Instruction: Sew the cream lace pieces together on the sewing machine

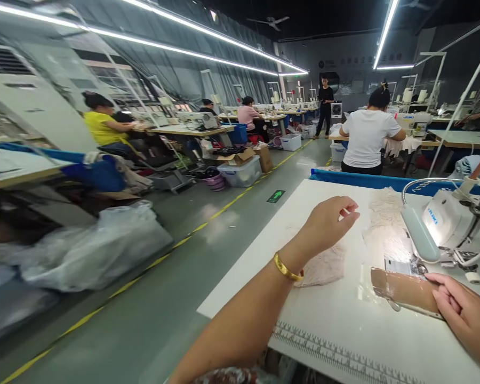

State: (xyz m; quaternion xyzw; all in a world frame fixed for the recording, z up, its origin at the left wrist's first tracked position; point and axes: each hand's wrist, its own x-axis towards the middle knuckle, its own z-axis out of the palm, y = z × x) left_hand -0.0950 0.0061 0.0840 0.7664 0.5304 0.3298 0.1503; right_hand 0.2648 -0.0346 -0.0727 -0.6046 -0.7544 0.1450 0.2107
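Note:
My left hand, a gold bangle on its wrist, hovers over the white sewing table with fingers loosely curled and nothing in them. Beneath it lies a pale lace piece. My right hand rests at the right edge, fingers touching the end of a tan fabric strip that lies under the sewing machine. More cream lace lies farther back on the table.
A grey lamp head hangs over the needle area. A ruler strip runs along the table's near edge. An aisle with a yellow line lies left, with plastic bags, bins and seated workers; a person in white sits ahead.

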